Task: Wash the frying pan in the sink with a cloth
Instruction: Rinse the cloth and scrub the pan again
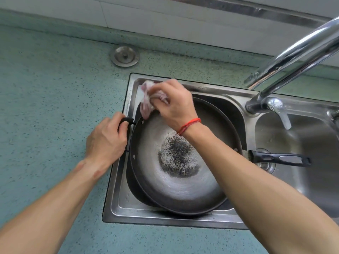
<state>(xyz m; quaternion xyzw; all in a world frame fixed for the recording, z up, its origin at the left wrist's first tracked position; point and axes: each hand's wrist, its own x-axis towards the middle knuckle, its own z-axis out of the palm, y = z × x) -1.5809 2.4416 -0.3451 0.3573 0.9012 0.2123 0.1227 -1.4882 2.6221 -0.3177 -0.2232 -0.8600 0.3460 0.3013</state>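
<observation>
A frying pan (pixel 183 180) sits tilted in the left basin of a steel sink (pixel 117 208) set in a speckled bench (pixel 45 107). The left hand (pixel 106 140), grip curled, holds the pan's small side handle (pixel 126 120). The right hand (pixel 174 105), grip bunched, pinches a pale cloth (pixel 146 105) at the far rim.

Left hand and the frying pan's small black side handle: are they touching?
Touching. The head view shows the left hand gripping the side handle, fingers curled round it, at the left rim of the frying pan.
</observation>
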